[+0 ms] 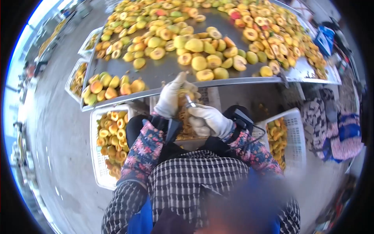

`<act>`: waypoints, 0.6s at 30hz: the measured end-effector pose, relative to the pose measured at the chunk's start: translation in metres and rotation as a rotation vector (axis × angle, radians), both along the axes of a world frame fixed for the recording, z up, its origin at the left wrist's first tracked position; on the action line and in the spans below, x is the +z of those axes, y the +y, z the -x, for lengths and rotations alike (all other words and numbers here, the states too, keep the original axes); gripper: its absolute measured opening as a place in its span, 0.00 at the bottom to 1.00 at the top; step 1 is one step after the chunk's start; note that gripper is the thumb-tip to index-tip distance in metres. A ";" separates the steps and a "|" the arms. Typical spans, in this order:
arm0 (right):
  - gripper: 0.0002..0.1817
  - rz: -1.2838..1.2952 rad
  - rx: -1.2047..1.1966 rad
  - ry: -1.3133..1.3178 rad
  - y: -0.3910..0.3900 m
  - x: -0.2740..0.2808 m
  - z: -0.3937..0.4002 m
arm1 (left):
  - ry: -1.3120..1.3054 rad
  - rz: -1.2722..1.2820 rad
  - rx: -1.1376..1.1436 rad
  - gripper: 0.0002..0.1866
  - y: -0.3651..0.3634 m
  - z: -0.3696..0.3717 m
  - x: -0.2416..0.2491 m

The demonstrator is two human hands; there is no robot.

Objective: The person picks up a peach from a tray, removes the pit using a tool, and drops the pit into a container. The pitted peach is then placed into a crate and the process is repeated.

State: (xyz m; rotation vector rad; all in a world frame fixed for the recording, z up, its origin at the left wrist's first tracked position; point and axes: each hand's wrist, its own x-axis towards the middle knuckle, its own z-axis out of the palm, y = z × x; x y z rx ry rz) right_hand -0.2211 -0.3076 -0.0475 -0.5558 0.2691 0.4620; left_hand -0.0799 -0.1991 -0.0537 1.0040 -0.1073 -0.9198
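My left hand [169, 99], in a white glove, is closed around a yellow peach [183, 93] just below the near edge of the metal table. My right hand [212, 121], also gloved in white, grips a small shiny metal tool [189, 102]. The tool's tip meets the peach; its exact shape is blurred and partly hidden by my fingers. Beneath both hands, between my knees, stands a container with orange-brown bits [186, 126] in it.
The metal table [156, 74] carries many whole and halved peaches [194, 45]. White crates of peach halves stand at my left [95, 156] and right [296, 132]. More crates [76, 84] sit beyond the table's left edge. A cable [257, 142] runs by my right wrist.
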 end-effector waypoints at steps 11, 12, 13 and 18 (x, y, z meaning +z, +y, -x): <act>0.07 0.236 -0.159 -0.035 0.017 -0.019 0.006 | -0.077 -0.137 0.176 0.26 -0.010 0.014 -0.007; 0.08 0.319 -0.177 -0.062 0.020 -0.023 0.005 | -0.078 -0.154 0.191 0.26 -0.011 0.015 -0.007; 0.10 0.362 -0.203 -0.049 0.022 -0.026 0.007 | -0.076 -0.154 0.202 0.25 -0.011 0.016 -0.007; 0.10 0.600 -0.221 -0.093 0.029 -0.022 0.017 | -0.107 -0.165 0.261 0.24 -0.010 0.012 -0.014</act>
